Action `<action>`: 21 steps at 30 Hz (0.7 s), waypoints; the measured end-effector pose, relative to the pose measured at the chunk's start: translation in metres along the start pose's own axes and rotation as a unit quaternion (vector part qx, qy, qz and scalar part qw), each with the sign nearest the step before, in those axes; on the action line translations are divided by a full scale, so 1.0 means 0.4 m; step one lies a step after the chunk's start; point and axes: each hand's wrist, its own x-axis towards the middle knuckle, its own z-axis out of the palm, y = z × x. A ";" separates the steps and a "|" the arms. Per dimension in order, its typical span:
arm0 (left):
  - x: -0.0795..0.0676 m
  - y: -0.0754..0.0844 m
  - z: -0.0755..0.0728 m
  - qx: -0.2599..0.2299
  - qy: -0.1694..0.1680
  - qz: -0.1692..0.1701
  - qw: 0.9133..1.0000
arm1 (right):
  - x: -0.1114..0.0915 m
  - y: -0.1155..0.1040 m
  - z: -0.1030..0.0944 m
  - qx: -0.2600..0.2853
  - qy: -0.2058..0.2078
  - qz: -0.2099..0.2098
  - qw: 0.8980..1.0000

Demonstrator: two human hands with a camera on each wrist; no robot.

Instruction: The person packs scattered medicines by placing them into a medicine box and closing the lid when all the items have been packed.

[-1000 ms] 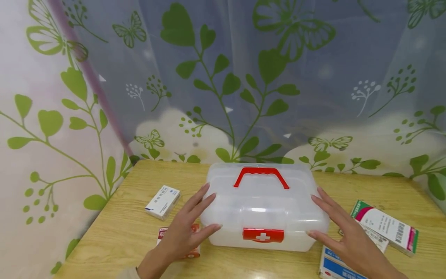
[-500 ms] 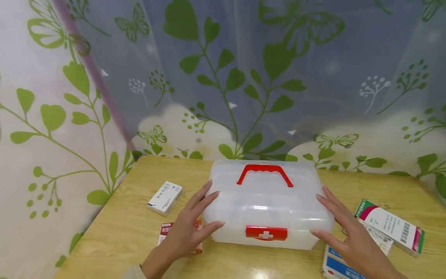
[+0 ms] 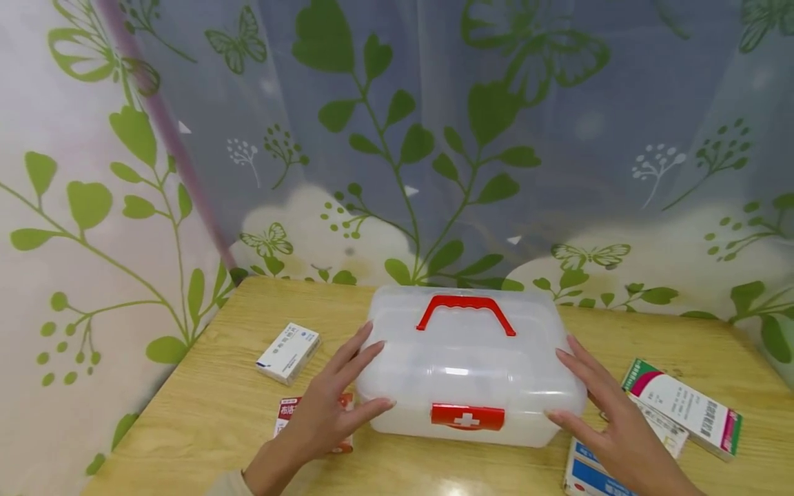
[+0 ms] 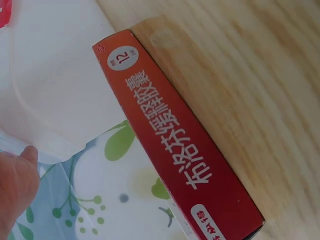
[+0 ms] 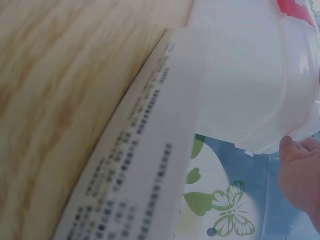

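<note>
– Only the head camera's aim shifts since half a second ago, the whole scene sliding slightly leftward; hands and box keep their places against each other.

– And what a glossy thing that is: a cloudy, translucent plastic box with rounded corners [image 3: 471, 375], sitting on the pale wooden table [image 3: 198, 434], grain streaking across it. Smooth red plastic handle [image 3: 465, 302] on the lid, red clasp with a white cross [image 3: 448, 415] down the front!

– Look at the grip! Left hand [image 3: 329, 403] at one end, fingers spread and nearly straight, fingertips on the plastic. Right hand [image 3: 620, 427] mirrors it at the other end, thumb and fingers wide apart. Both just touch; neither curls round anything.

– Beneath the left hand, partly covered, there's a slim red-and-orange cardboard carton [image 4: 175, 135], crisp-edged with white lettering. Farther out lies a small white carton with a dark blue corner [image 3: 288, 353].

– Over on the right, a flat white carton with green and magenta ends [image 3: 682, 408] overlaps a pale printed carton [image 3: 668, 428], and a blue-and-white carton [image 3: 592, 474] pokes out below the right hand. All of them match the earlier layout.
</note>
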 end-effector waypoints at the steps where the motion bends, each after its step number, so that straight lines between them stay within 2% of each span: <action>1: 0.003 0.008 -0.003 -0.004 0.000 -0.001 1.000 | 0.000 0.001 0.001 0.001 0.002 0.000 1.000; 4: 0.002 0.008 -0.001 -0.005 -0.003 -0.009 1.000 | 0.001 0.006 0.004 0.014 0.007 -0.004 1.000; 12: -0.026 -0.048 0.025 0.026 -0.006 -0.035 0.999 | 0.011 0.019 0.010 0.040 0.013 -0.039 0.998; 21: -0.019 -0.048 0.025 0.012 -0.010 -0.026 1.000 | 0.005 0.011 0.000 0.003 0.007 -0.003 1.000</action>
